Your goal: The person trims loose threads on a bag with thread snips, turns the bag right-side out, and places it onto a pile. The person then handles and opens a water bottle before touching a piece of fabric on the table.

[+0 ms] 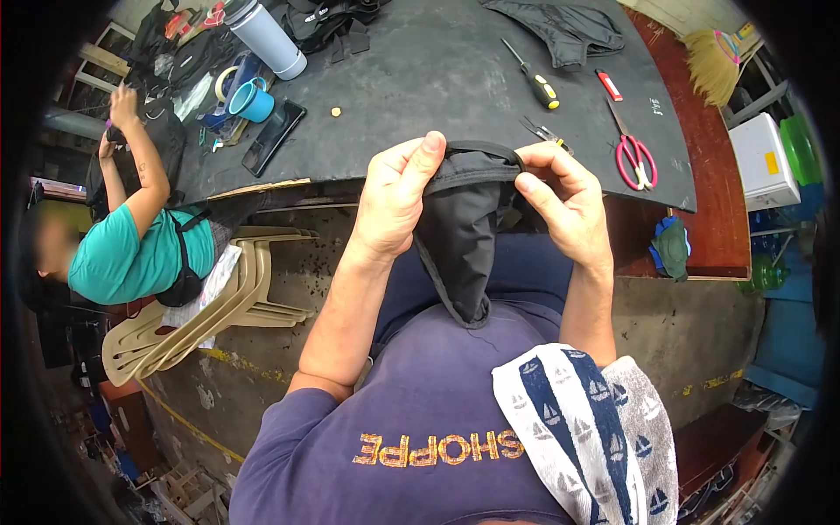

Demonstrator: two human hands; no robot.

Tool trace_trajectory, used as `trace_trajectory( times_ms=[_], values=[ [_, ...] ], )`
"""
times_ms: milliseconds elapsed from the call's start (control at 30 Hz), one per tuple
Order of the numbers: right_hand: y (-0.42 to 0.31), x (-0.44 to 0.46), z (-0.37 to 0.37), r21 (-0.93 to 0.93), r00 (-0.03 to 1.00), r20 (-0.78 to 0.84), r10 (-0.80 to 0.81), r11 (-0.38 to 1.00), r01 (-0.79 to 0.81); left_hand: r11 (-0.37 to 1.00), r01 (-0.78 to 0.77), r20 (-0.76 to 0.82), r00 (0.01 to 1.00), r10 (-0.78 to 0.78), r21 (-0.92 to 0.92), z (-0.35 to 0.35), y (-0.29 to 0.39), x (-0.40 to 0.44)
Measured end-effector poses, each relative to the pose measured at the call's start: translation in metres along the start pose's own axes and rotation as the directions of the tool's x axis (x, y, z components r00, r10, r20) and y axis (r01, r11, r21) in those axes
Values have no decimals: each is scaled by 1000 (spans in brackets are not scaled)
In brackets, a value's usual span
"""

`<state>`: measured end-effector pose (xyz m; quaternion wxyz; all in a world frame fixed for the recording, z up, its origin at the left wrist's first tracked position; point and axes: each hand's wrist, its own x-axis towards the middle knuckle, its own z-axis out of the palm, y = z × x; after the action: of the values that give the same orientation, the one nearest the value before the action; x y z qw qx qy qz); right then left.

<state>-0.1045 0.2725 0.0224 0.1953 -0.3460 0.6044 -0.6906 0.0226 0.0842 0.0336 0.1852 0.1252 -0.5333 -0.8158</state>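
Observation:
A black fabric piece (459, 241) with a bound edge hangs from both of my hands over my lap, tapering to a point near my shirt. At its upper left edge, the thumb and fingers of my left hand (391, 197) are closed on the cloth. My right hand (570, 197) pinches the upper right edge, where a narrow black strip curves along the top. Just beyond my right hand lie small thread snips (547, 133), partly hidden by my fingers. Farther right are red-handled scissors (636, 159).
On the dark table (385, 92) lie a phone (274, 137), a blue mug (252, 101), a tumbler (269, 42), a screwdriver (535, 80) and another black fabric piece (564, 31). A co-worker in a green shirt (127, 249) sits at left on stacked plastic chairs (254, 284).

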Motion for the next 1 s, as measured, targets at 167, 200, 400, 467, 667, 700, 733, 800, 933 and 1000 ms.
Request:
trace_trajectory(
  times_ms=[167, 200, 400, 467, 667, 700, 733, 800, 933, 1000],
  values=[
    [8, -2, -3, -76, 999, 35, -32, 997, 35, 989, 64, 25, 998, -61, -132, -3, -3, -2],
    [8, -2, -4, -77, 999, 35, -32, 996, 35, 989, 64, 25, 998, -61, -132, -6, -2, -3],
    [-10, -15, -3, -527, 677, 95, -730, 540, 656, 599, -608, 450, 792, 413, 521, -31, 26, -22],
    [-16, -26, -1, -606, 604, 122, -788, 423, 673, 367, -691, 515, 715, 474, 623, -30, 27, -27],
    [-30, -51, 6, -482, 549, 196, -813, 408, 776, 22, -715, 311, 331, 891, 699, -36, -5, -27],
    [-32, -53, 7, -449, 571, 208, -794, 440, 777, 83, -714, 218, 319, 922, 695, -38, -8, -25],
    [-32, -52, 8, -452, 570, 207, -795, 439, 776, 83, -716, 219, 319, 922, 693, -40, -10, -24],
    [-29, -50, 14, -359, 600, 248, -760, 503, 786, 116, -692, 226, 382, 896, 713, -42, -7, -25],
    [-47, -41, 16, -23, 647, 313, -696, 675, 737, -115, -648, 379, 284, 881, 753, -48, 15, -18],
    [-49, -37, 15, 114, 658, 346, -669, 726, 678, -229, -622, 449, 222, 866, 749, -52, 19, -17]
  ],
)
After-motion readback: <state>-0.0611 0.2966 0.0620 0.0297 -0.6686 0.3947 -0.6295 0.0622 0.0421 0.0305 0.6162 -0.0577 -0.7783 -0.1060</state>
